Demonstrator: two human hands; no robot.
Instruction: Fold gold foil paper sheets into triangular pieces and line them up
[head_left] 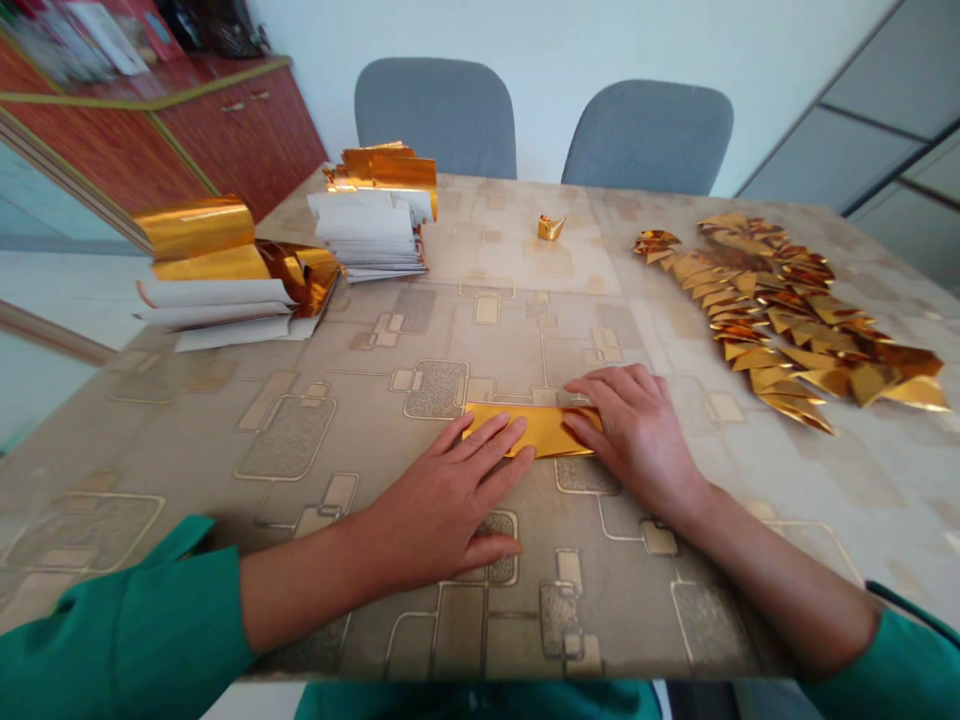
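A strip of folded gold foil paper [551,430] lies flat on the table in front of me. My left hand [465,490] rests with its fingers stretched out over the strip's left end, the thumb apart on the tablecloth. At the other end, my right hand [637,430] has its thumb on top of the paper and its fingers curled around the far right corner, gripping it. Part of the strip's right end is hidden under that hand.
Stacks of gold-and-white paper [240,300] and another paper stack [375,230] stand at the left back. One small folded gold piece [550,228] sits at the far middle. Folded gold pieces in linked rows [780,310] lie at right. Two grey chairs [435,115] stand behind the table [300,560].
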